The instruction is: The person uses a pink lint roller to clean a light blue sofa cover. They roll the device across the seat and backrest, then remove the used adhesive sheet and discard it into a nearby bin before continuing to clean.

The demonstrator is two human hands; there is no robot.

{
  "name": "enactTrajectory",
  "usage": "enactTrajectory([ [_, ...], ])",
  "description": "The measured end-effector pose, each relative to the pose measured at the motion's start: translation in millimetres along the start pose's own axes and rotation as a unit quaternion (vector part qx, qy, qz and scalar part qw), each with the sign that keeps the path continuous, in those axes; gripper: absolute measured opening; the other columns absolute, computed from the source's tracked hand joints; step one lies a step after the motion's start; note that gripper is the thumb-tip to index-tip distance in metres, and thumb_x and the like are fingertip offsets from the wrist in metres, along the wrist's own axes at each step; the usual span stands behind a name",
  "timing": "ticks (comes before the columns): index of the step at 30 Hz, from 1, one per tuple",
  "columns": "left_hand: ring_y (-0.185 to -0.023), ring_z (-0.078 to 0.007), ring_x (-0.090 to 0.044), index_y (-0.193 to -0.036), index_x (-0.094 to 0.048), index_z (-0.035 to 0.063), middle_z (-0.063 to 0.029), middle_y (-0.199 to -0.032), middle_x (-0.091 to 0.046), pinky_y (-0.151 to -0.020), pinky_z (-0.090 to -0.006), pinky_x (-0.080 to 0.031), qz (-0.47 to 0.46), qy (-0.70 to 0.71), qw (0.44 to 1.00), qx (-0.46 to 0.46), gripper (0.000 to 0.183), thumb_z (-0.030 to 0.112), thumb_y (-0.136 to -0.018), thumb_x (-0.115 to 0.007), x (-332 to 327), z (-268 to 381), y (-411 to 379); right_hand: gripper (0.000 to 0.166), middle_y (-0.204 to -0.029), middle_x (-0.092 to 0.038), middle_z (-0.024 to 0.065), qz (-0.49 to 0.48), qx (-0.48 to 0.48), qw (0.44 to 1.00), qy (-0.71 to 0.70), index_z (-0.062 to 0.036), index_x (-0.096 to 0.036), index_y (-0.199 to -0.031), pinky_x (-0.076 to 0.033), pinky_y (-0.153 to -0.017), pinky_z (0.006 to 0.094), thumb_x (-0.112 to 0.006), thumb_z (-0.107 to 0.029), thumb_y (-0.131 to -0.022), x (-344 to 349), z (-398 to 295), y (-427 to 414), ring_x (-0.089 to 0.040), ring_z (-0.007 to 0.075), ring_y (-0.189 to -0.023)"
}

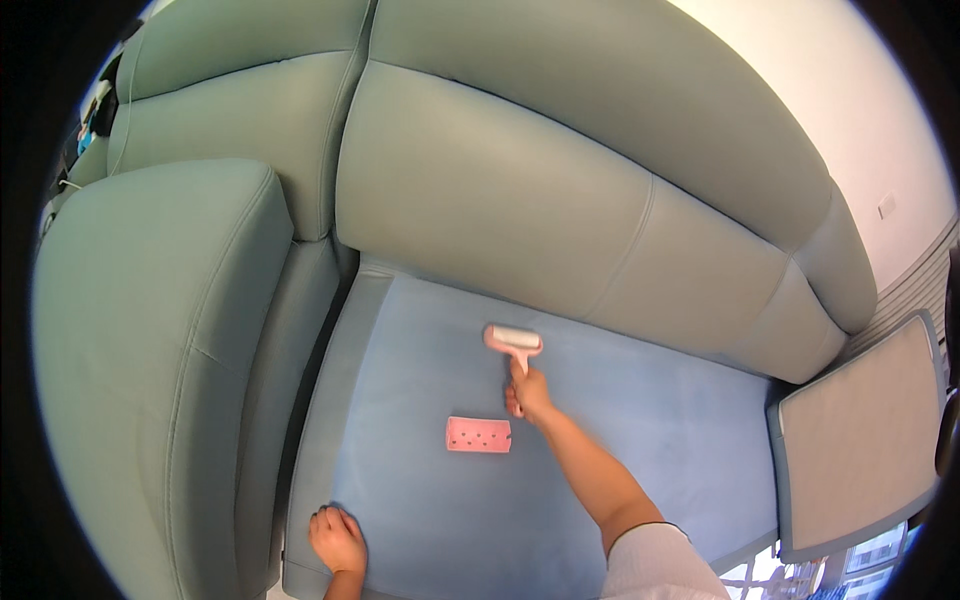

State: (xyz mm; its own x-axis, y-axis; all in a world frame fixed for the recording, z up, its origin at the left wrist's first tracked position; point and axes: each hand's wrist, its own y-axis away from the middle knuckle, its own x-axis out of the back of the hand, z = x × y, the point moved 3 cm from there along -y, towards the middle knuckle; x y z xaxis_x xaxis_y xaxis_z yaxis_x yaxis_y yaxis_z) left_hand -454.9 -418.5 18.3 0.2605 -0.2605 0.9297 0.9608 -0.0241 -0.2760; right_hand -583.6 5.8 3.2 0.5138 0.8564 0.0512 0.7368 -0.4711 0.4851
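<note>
My right hand [529, 394] grips the handle of a pink lint roller [516, 337] with a white roll. The roller is over the blue sofa seat [450, 517], towards the backrest; I cannot tell whether the roll touches the fabric. Below and left of that hand lies a pink plastic roller cover [478, 435] with small cut-out holes. My left hand [337, 538] rests near the seat's left edge, fingers curled in and nothing visible in them.
The grey-green leather backrest [495, 180] curves behind the seat. On the left rises a padded armrest-like section [142, 360], with a dark gap beside it. A beige panel with a grey border [862, 442] stands at the right end. The wall holds a switch plate [887, 205].
</note>
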Motion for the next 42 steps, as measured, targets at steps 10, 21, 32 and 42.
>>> enactTrajectory([
  [10, -0.080, -0.0363, -0.053, -0.079, -0.047, 0.0030, -0.0152, -0.083, -0.055, -0.068, -0.0468, -0.044, 0.000, 0.015, 1.000, -0.014, 0.010, 0.006, -0.084, -0.056, 0, 14, -5, 0.042, -0.055, -0.045, 0.0042, -0.009, 0.036, 0.999, 0.029, -0.0072, -0.042, -0.075, -0.031, -0.031, 0.0332, -0.053, -0.042, -0.096, 28, -6, -16, -0.041, 0.0156, -0.036],
  [21, -0.074, -0.0368, -0.054, -0.076, -0.050, 0.0016, -0.0164, -0.076, -0.054, -0.065, -0.0471, -0.043, 0.037, 0.019, 0.999, 0.001, 0.015, 0.008, -0.089, -0.054, -3, 18, -2, 0.019, -0.069, -0.056, 0.0037, 0.065, 0.175, 0.981, -0.057, -0.0011, -0.055, -0.094, -0.049, -0.051, 0.0285, -0.061, -0.019, -0.094, 177, 83, 73, -0.055, 0.0117, -0.055],
  [32, -0.061, -0.0173, -0.055, -0.088, -0.065, 0.0004, -0.0079, -0.071, -0.063, -0.060, -0.0315, -0.047, -0.043, 0.411, 0.909, -0.062, 0.018, 0.018, -0.089, -0.067, -116, 302, -252, 0.012, -0.055, -0.055, 0.0066, 0.135, 0.234, 0.961, 0.058, 0.0016, -0.056, -0.083, -0.046, -0.046, 0.0315, -0.061, -0.008, -0.086, 166, 96, 56, -0.057, 0.0160, -0.046],
  [42, -0.060, -0.0173, -0.054, -0.076, -0.063, -0.0028, -0.0100, -0.069, -0.067, -0.058, -0.0337, -0.046, -0.037, 0.341, 0.938, -0.045, 0.019, 0.008, -0.075, -0.078, -223, 356, -265, 0.010, -0.056, -0.056, 0.0071, 0.154, 0.254, 0.952, 0.065, -0.0010, -0.053, -0.080, -0.046, -0.046, 0.0323, -0.062, -0.006, -0.083, 175, 107, 46, -0.058, 0.0190, -0.045],
])
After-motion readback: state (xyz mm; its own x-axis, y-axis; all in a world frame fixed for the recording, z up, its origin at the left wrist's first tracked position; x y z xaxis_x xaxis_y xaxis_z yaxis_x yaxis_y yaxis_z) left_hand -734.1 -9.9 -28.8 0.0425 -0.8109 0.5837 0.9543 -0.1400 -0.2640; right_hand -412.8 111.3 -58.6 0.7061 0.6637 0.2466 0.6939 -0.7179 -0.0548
